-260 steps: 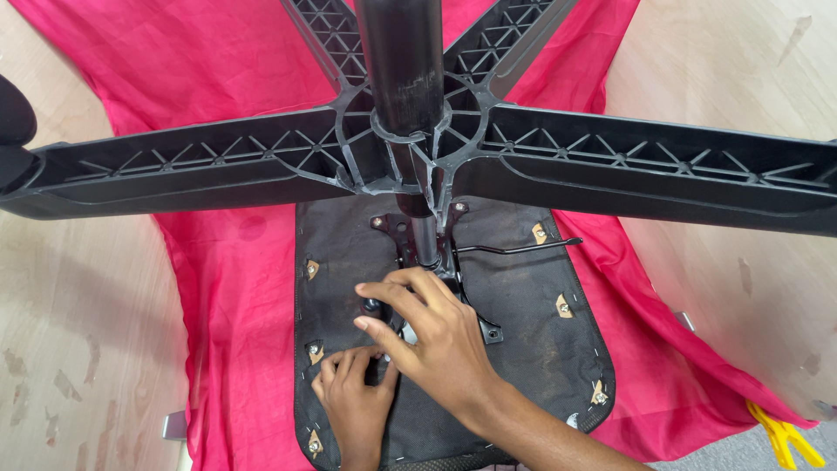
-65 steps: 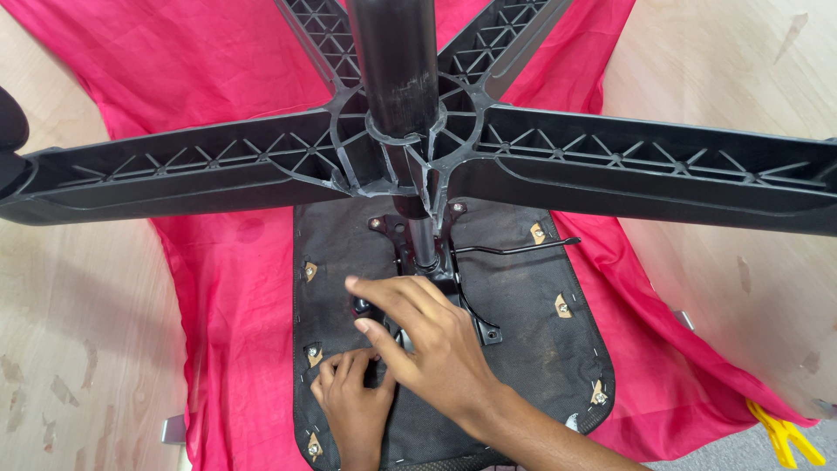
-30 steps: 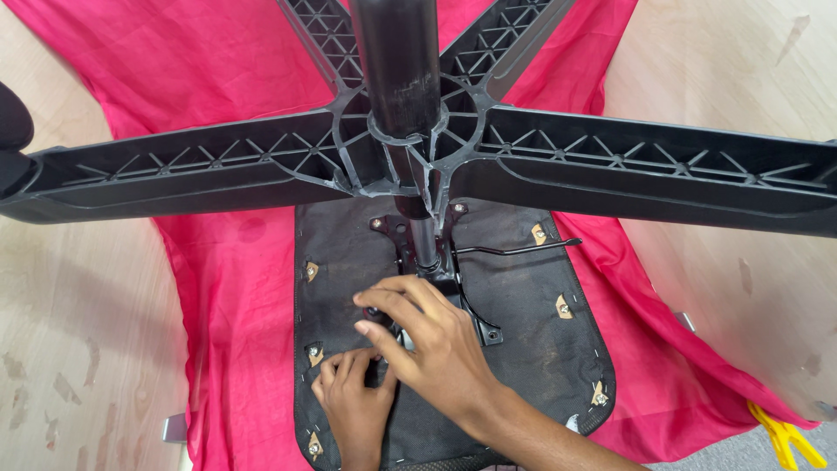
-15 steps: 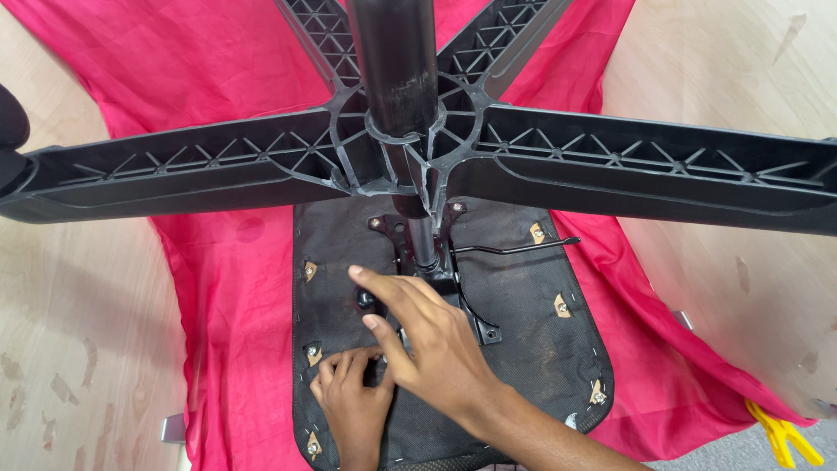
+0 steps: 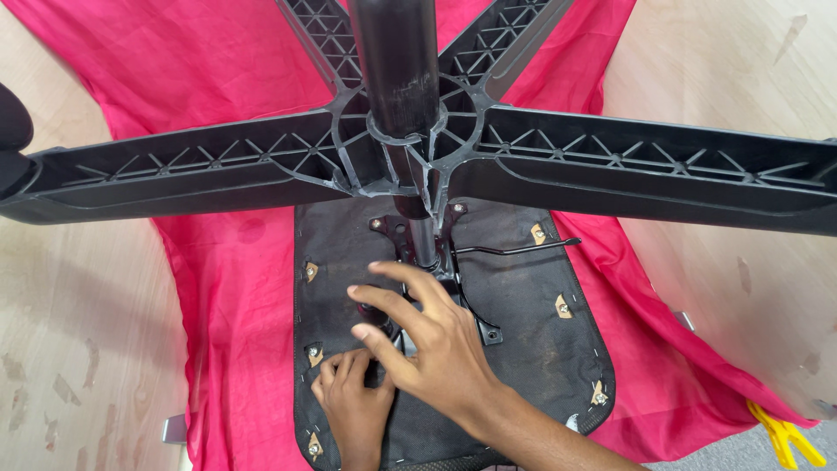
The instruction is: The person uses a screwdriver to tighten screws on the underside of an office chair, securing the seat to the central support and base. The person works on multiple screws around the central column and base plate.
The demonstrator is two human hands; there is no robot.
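A red cloth (image 5: 235,288) lies spread over the light wooden floor (image 5: 78,331), with creases along its edges. A yellow plastic clamp (image 5: 785,434) sits at the lower right corner, just beside the cloth's edge. A small metal bracket (image 5: 174,429) rests on the floor at the cloth's lower left border.

The right hand (image 5: 440,349) covers the metal plate (image 5: 475,318) at the middle of the seat underside (image 5: 532,349), so whatever its fingers touch there cannot be told. The left hand (image 5: 353,406) hides its own fingertips beneath the right. The chair base (image 5: 610,166) has its arms cut off by the picture's edges. A yellow clip (image 5: 789,436) is cropped at the lower right corner.
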